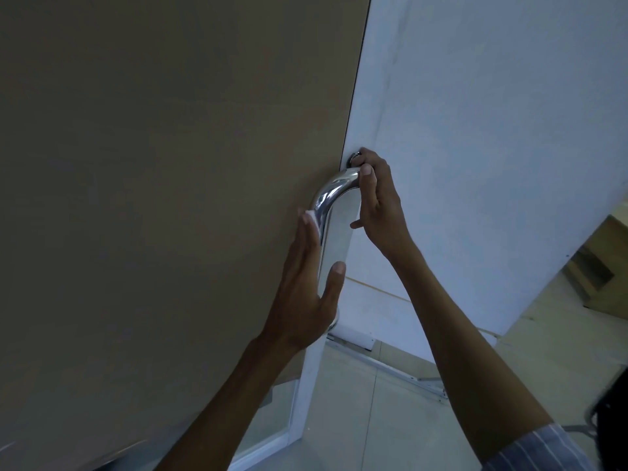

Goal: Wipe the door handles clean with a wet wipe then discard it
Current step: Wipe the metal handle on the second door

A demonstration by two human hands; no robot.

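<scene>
A chrome D-shaped pull handle (329, 198) runs down the edge of a brown door (163, 185). My left hand (307, 283) lies along the bar with straight fingers and presses a white wet wipe (314, 222) against it; the thumb reaches across the bar's right side. Only a small corner of the wipe shows at my fingertips. My right hand (379, 202) curls round the door's edge at the handle's top mount, fingers wrapped behind it, where a second chrome fitting (354, 158) peeks out.
A pale wall (492, 147) stands right of the door. Below lie a light tiled floor (356, 402) and a metal threshold strip (401, 372). Cardboard boxes (598, 266) sit at the far right. Glass panelling (272, 426) shows near the door's foot.
</scene>
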